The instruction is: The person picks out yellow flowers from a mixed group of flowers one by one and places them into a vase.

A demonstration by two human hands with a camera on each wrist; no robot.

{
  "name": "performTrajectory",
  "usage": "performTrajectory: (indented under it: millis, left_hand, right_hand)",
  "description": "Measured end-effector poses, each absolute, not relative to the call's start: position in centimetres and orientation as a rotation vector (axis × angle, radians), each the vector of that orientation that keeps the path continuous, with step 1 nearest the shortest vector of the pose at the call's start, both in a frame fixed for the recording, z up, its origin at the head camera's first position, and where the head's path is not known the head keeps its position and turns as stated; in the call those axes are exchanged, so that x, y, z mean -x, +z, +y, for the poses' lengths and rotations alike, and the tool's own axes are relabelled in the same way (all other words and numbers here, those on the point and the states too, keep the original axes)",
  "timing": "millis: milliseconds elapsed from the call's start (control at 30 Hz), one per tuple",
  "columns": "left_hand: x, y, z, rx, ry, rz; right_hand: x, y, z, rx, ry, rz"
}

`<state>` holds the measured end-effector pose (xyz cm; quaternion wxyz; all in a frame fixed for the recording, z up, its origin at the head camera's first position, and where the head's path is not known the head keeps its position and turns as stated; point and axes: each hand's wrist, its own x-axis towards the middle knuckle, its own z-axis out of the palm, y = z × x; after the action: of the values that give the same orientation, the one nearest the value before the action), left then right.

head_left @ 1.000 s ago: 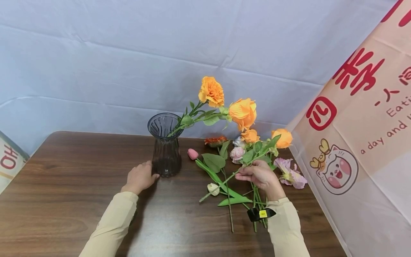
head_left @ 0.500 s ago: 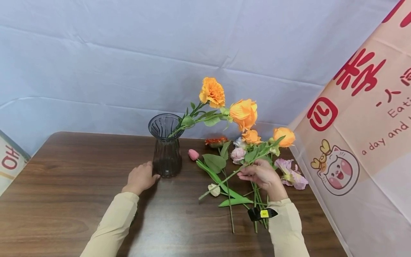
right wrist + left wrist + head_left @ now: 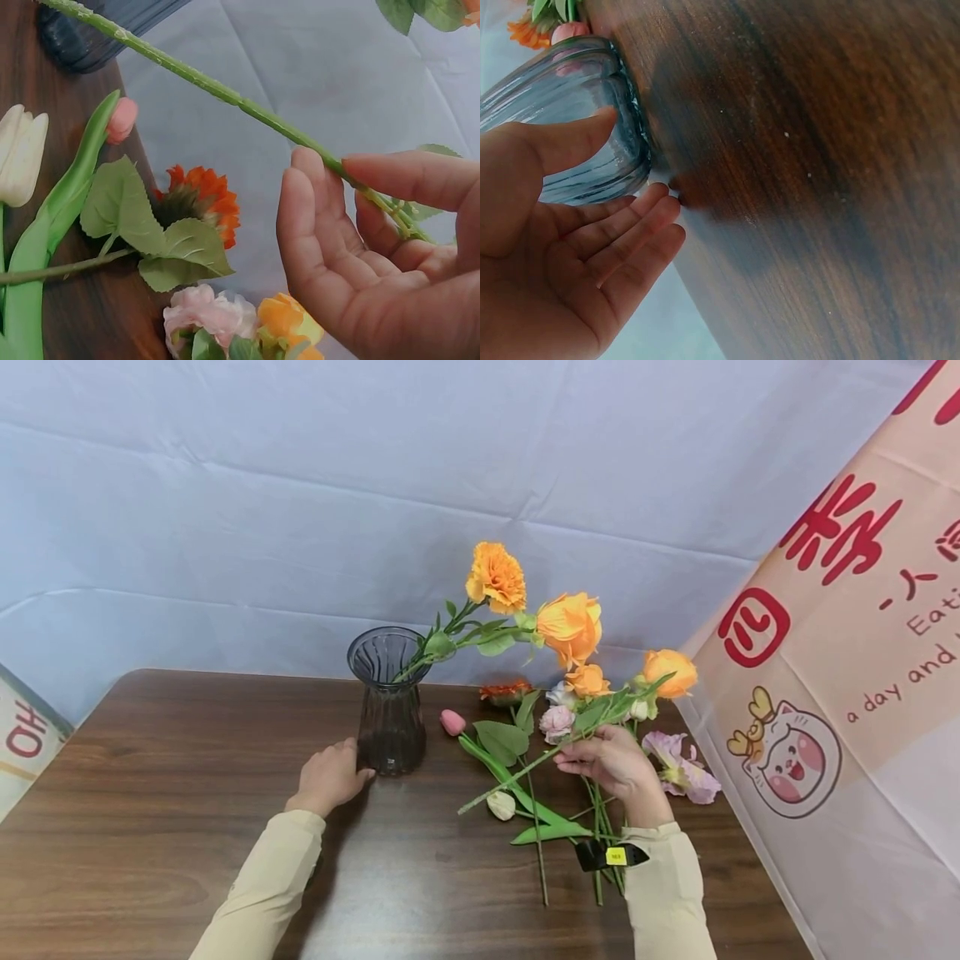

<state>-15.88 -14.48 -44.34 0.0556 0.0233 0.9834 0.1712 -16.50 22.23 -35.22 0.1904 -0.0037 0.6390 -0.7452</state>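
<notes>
A dark, see-through glass vase stands upright at the table's back. Two orange flowers lean rightward out of it, a ruffled carnation and a larger rose. My left hand is at the left of the vase base, fingers fairly straight and thumb by the glass. In the left wrist view the thumb overlaps the glass. My right hand pinches the green stem of another orange rose between thumb and fingers. Its bare stem end points left, toward the vase, over the other flowers.
Under and around the right hand lie a pink tulip, a white tulip, a red-orange flower, a pale pink bloom and a purple flower. Pale cloth hangs behind the table, a printed banner at right.
The held rose's head has moved right and up, and its stem end has shifted slightly up and left. My right hand has risen a little; my left hand stays by the vase.
</notes>
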Motion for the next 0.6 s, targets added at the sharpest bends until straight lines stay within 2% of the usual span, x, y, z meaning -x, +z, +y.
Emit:
performTrajectory:
  millis: [600]
  left_hand:
    - [16.0, -44.5, -14.5, -0.061, 0.524, 2.977]
  right_hand:
    - [16.4, -33.4, 21.6, 0.140, -2.218, 1.686]
